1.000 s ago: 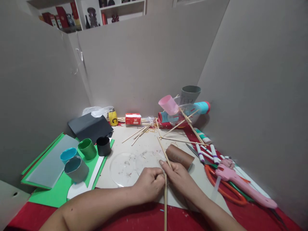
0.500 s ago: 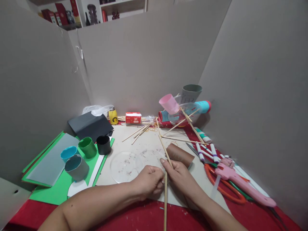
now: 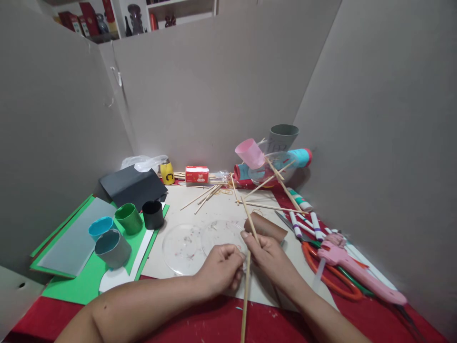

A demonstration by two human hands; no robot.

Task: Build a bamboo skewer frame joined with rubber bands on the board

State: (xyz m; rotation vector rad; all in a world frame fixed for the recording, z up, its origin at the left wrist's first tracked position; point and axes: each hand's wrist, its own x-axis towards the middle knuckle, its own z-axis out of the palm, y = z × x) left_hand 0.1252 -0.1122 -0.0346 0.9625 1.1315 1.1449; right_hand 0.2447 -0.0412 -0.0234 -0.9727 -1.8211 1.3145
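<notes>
My right hand (image 3: 268,253) pinches a thin wooden stick (image 3: 250,220) between thumb and fingers, its far end pointing away from me. A second length of wood (image 3: 245,297) runs from beside those fingers toward the front edge; whether the two are joined is hidden. Close on the left, my left hand (image 3: 223,267) is closed with its fingertips near the stick. Something small and pale shows at those fingertips, too small to name. Two clear plastic discs (image 3: 178,250) lie beyond my left hand, and a brown cardboard tube (image 3: 268,227) lies behind my right hand.
Paper cups (image 3: 113,250) stand on green sheets (image 3: 71,288) at left. At right lie a pink glue gun (image 3: 360,269), orange-handled scissors (image 3: 332,281) and markers (image 3: 316,226). Behind are loose sticks (image 3: 207,197), a stick frame with a pink cup (image 3: 250,153) and grey walls (image 3: 207,95).
The upper stick's far end has shifted slightly right and toward me, and my right hand has moved a little right. My left hand stays closed, its fingertips slightly farther from the stick.
</notes>
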